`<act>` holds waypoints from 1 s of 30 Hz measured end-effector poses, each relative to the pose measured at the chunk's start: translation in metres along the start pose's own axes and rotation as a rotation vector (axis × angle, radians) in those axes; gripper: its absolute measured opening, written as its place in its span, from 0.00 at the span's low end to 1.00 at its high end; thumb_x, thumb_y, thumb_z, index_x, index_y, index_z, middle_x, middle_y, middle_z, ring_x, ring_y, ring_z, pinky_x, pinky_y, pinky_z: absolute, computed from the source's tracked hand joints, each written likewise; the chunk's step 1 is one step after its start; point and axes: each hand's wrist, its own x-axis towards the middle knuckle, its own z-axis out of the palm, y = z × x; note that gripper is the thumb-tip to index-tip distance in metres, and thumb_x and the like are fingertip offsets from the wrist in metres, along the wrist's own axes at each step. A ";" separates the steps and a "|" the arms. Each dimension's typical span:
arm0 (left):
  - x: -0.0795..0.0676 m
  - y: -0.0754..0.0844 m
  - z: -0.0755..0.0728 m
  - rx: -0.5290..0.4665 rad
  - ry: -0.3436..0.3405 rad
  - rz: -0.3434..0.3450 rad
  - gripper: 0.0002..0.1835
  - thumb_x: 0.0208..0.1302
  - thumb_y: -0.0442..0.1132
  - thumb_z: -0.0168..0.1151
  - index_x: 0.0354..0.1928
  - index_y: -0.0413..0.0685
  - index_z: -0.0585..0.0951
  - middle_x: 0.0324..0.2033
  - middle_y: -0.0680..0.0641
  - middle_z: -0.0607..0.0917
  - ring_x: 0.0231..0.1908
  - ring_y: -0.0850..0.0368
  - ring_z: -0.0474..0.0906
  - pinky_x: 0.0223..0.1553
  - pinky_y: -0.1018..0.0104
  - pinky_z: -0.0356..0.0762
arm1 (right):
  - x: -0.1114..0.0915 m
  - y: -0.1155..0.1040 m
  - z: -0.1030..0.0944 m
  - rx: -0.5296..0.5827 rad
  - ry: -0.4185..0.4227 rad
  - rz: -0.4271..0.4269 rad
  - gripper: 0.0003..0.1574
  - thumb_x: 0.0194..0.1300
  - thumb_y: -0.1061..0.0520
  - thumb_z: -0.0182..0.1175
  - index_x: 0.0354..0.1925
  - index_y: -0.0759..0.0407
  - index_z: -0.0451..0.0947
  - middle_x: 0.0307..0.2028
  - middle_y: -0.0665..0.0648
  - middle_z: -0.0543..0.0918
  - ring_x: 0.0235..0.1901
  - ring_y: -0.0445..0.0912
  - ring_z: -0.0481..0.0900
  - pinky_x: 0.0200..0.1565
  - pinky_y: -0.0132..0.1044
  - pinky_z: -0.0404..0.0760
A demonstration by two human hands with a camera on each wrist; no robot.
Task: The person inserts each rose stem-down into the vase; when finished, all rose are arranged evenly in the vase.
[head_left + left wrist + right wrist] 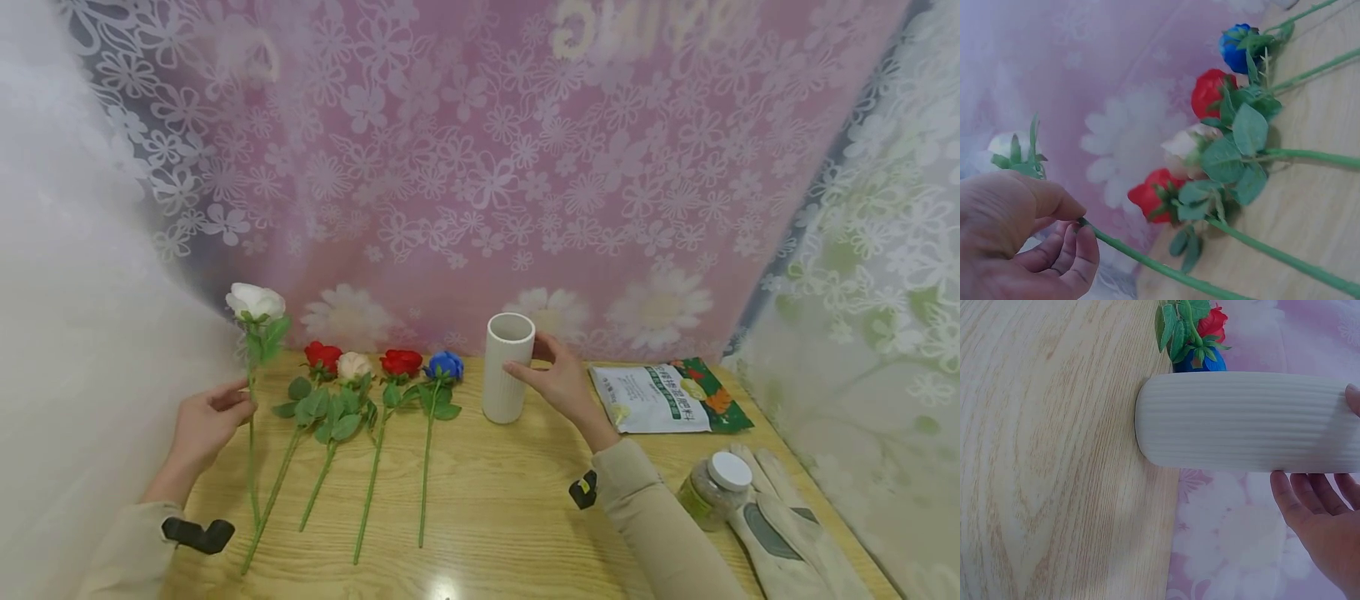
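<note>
At the left of the head view, my left hand (213, 423) pinches the green stem of a white rose (257, 302) between thumb and fingers. The rose stands nearly upright, its bloom above the hand. My right hand (558, 379) holds a white ribbed vase (504, 379) from its right side, thumb in front and fingers behind. That vase stands upright on the table, and its mouth shows no stems. In the right wrist view, fingertips (1282, 484) touch the side of the vase (1241, 422).
Between the hands lie a red rose (323, 357), a cream rose (354, 367), another red rose (402, 363) and a blue rose (446, 367) on the wooden table (517, 517). To the right are a printed bag (660, 398), a white-lidded jar (712, 492) and gloves (787, 542).
</note>
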 end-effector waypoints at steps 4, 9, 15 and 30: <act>0.002 0.020 0.001 0.040 0.066 0.086 0.27 0.77 0.37 0.62 0.71 0.30 0.74 0.46 0.44 0.87 0.35 0.85 0.76 0.37 0.80 0.83 | 0.001 0.001 0.000 0.006 -0.007 0.002 0.46 0.66 0.54 0.75 0.76 0.60 0.68 0.65 0.69 0.79 0.65 0.64 0.78 0.61 0.61 0.83; 0.005 0.038 0.006 0.058 0.122 0.166 0.25 0.77 0.38 0.62 0.69 0.30 0.76 0.56 0.25 0.83 0.37 0.89 0.72 0.36 0.86 0.78 | 0.001 0.000 -0.001 -0.002 -0.006 0.002 0.46 0.66 0.54 0.75 0.76 0.60 0.68 0.64 0.69 0.79 0.65 0.64 0.78 0.61 0.61 0.84; 0.008 0.061 0.018 -0.029 0.128 0.241 0.24 0.75 0.34 0.65 0.67 0.28 0.77 0.45 0.51 0.88 0.38 0.86 0.76 0.38 0.85 0.81 | 0.001 0.000 -0.001 -0.011 -0.007 0.008 0.46 0.67 0.53 0.75 0.76 0.60 0.68 0.64 0.68 0.79 0.64 0.62 0.79 0.61 0.59 0.84; 0.017 0.116 0.057 -0.463 0.121 0.203 0.25 0.71 0.31 0.68 0.67 0.29 0.77 0.35 0.66 0.87 0.36 0.72 0.88 0.41 0.75 0.87 | 0.000 -0.002 -0.001 -0.022 0.002 0.007 0.46 0.66 0.53 0.76 0.75 0.61 0.68 0.64 0.68 0.80 0.64 0.61 0.79 0.61 0.58 0.84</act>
